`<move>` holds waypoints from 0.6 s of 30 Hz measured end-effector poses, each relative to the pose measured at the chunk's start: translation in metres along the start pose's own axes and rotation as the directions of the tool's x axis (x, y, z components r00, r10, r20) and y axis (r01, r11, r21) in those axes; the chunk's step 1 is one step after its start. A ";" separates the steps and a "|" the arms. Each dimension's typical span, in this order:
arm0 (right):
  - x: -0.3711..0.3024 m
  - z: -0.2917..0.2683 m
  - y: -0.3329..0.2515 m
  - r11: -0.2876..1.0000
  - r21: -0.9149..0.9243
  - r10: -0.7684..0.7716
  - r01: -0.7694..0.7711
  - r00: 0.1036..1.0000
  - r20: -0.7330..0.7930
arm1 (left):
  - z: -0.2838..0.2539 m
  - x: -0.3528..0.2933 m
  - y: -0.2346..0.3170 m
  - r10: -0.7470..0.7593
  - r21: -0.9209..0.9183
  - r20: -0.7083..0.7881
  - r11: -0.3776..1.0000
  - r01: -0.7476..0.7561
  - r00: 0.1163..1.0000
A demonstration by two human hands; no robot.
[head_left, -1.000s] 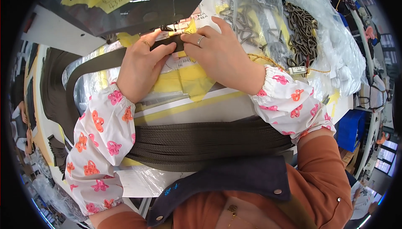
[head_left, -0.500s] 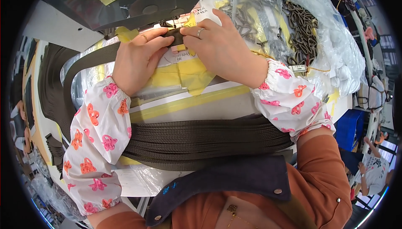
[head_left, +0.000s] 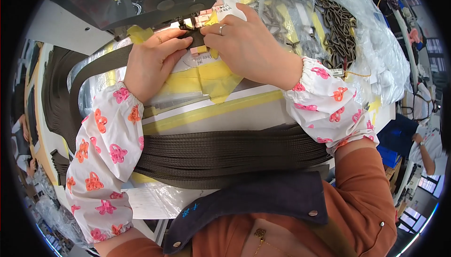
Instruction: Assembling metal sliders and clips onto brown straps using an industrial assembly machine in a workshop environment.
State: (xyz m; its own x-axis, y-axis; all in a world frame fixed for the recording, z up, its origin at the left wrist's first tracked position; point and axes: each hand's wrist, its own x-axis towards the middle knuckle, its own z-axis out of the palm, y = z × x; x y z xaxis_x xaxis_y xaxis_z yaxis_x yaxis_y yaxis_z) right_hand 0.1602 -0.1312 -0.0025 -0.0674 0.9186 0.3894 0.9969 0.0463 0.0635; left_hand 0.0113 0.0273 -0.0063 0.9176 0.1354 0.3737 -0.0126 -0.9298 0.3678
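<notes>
A dark olive webbing strap (head_left: pixel 108 63) curves in from the left and passes beneath my left hand (head_left: pixel 152 62). The thumb and fingers of that hand press on it close to the needle area of a black sewing machine (head_left: pixel 155 11). From the other side my right hand (head_left: pixel 251 45), wearing a ring, has its bent fingertips on the strap's short end; its index finger sticks up. The part under the fingertips is partly hidden. Below the hands, yellow tape (head_left: pixel 218 76) covers part of the work surface.
A thick bundle of dark straps (head_left: pixel 225 156) lies in front of me. More webbing (head_left: pixel 61 88) hangs in folds at the left. Dark metal loops (head_left: pixel 338 34) fill a clear plastic bag (head_left: pixel 385 59) at the right. Behind it, a person (head_left: pixel 425 151) handles dark cloth.
Both hands stay at the needle with the strap, their fingers shifted only slightly. The view has moved a little. At the far right the other person has changed position.
</notes>
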 end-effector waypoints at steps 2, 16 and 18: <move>0.001 0.001 0.002 1.000 0.020 -0.012 0.012 1.000 -0.014 | 0.002 0.001 -0.003 0.012 0.015 -0.020 1.000 -0.011 1.000; 0.016 0.005 0.016 0.999 -0.052 0.002 0.005 0.989 0.150 | 0.011 0.004 -0.029 -0.031 -0.040 -0.074 0.999 0.029 0.997; 0.015 0.008 0.018 0.998 -0.069 0.008 0.000 0.993 0.121 | 0.011 0.005 -0.029 -0.149 0.000 -0.018 0.989 0.149 0.989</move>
State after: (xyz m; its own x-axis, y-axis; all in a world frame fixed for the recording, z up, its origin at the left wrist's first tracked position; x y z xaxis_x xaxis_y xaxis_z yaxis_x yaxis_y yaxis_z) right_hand 0.1772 -0.1137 -0.0034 -0.0540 0.9598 0.2754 0.9917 0.0194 0.1269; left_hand 0.0209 0.0509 -0.0239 0.9018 0.2790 0.3299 0.1245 -0.8990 0.4199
